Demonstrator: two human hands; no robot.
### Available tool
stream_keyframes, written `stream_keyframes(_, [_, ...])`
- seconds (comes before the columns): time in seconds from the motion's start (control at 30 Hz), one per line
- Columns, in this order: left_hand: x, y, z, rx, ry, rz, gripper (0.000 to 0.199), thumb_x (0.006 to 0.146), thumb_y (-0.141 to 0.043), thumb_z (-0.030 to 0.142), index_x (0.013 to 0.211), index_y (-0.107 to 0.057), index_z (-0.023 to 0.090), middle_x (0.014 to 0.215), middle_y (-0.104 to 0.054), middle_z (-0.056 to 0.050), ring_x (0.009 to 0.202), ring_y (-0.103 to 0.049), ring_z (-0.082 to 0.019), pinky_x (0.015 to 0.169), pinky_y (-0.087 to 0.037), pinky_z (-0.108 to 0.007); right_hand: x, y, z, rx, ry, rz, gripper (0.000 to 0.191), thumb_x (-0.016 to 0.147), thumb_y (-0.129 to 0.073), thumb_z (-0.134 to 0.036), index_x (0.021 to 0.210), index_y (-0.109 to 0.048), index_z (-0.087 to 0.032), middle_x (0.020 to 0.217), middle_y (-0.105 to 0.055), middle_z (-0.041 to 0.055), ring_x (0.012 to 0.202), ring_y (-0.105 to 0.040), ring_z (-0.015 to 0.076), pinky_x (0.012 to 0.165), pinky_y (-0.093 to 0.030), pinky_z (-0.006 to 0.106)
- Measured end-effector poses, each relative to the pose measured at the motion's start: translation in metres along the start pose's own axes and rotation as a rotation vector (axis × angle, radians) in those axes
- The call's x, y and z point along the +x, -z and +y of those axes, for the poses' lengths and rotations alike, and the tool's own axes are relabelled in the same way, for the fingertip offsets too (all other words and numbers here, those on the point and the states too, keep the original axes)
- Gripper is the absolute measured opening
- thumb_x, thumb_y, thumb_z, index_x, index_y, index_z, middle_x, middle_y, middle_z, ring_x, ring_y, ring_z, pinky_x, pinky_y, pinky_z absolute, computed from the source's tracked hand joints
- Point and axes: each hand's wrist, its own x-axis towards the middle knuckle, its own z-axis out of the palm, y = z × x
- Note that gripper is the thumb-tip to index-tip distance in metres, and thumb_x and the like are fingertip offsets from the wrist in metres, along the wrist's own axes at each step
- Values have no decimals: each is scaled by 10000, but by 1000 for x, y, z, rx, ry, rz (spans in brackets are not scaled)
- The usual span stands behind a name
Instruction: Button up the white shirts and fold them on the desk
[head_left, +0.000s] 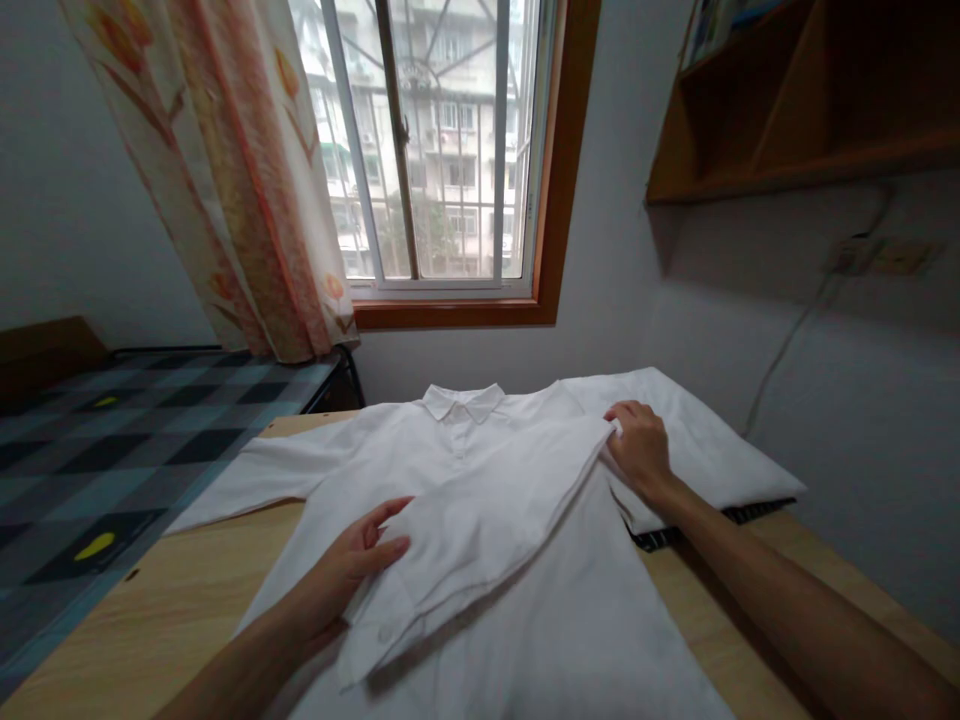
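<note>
Below a window point(450, 150) at twelve o'clock, on a wooden table point(187, 590): white shirt point(409, 450), collar point(463, 402) toward twelve, lightly creased sleeve point(487, 510) folded across toward seven. Pinching the sleeve's upper end with the right hand point(637, 440), arm in from four; touching near the cuff point(382, 625) with the left hand point(360, 555), cannot tell if gripping.

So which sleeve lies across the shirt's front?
The held sleeve, pinched by the right hand, its button near the left hand; the other sleeve stretches out leftward over the table.
</note>
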Motion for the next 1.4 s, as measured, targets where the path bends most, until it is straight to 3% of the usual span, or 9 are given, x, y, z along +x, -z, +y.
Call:
stream_keyframes(0.23, [8, 16, -27, 581, -166, 179, 451, 597, -731, 385, 996, -654, 189, 695, -598, 10, 677, -591, -195, 635, -466, -273, -16, 1, 35, -153, 4, -302, 298, 804, -507, -178, 1072, -635, -186, 1161, -623, 146, 1095, -523, 311, 903, -385, 410])
stream_keyframes(0.4, [3, 21, -25, 717, -220, 191, 379, 629, -707, 377, 974, -699, 219, 797, -633, -29, 844, -603, -251, 758, -457, -287, 31, 22, 55, 196, 46, -607, 452, 729, -599, -164, 1180, -621, -168, 1231, -636, 103, 1105, -584, 242, 914, -444, 303])
stream_keyframes(0.63, [2, 20, -33, 742, -315, 201, 419, 739, -648, 443, 1083, -670, 206, 717, -595, -4, 685, -562, -198, 678, -441, -269, 84, -18, -5, 83, -315, -382, 508, 899, -482, -486, 1230, -584, -115, 1215, -625, 214, 1101, -616, 304, 865, -482, 389])
stream_keyframes(0.8, [1, 26, -40, 651, -349, 269, 444, 726, -671, 491, 1077, -670, 218, 873, -653, -37, 897, -611, -236, 789, -468, -271, 70, -53, -18, -38, -314, -361, 357, 955, -386, -318, 1111, -639, -121, 1129, -648, 251, 1080, -624, 337, 862, -471, 443])
stream_keyframes(0.9, [1, 31, -42, 686, -361, 307, 447, 735, -647, 510, 1065, -660, 210, 730, -614, -13, 729, -605, -210, 648, -472, -258, 65, -57, -12, -80, -306, -324, 424, 996, -247, -297, 1170, -588, -116, 1107, -652, 248, 1062, -636, 303, 861, -467, 412])
stream_keyframes(1.03, [2, 33, -49, 898, -354, 301, 384, 799, -559, 446, 1080, -648, 201, 736, -650, -30, 669, -629, -208, 634, -499, -285, 62, -62, -7, -125, -294, -320, 411, 1005, -238, -294, 1163, -573, -115, 1076, -667, 219, 1029, -649, 273, 852, -466, 383])
stream_keyframes(1.2, [-3, 37, -57, 1440, -567, 315, 401, 912, -376, 282, 1252, -587, 259, 1171, -666, -88, 920, -679, -259, 819, -532, -418, 63, -60, -12, -168, -274, -291, 370, 988, -294, -263, 1154, -577, -92, 1063, -666, 218, 1024, -637, 291, 853, -459, 410])
stream_keyframes(1.3, [-5, 34, -54, 1683, -885, 194, 434, 918, -430, 288, 1339, -526, 333, 1428, -502, -41, 1267, -502, -308, 1038, -410, -511, 62, -55, -22, -182, -183, -205, 397, 988, -266, -239, 1255, -524, -100, 1257, -577, 226, 1207, -520, 295, 971, -389, 418])
stream_keyframes(1.4, [-4, 23, -50, 1739, -981, -86, 563, 938, -452, 396, 1481, -307, 362, 1536, -330, -12, 1392, -339, -311, 1119, -308, -541, 55, -61, -29, -185, 96, -211, 505, 979, -329, -392, 1359, -455, -83, 1446, -429, 202, 1359, -346, 288, 1101, -257, 403])
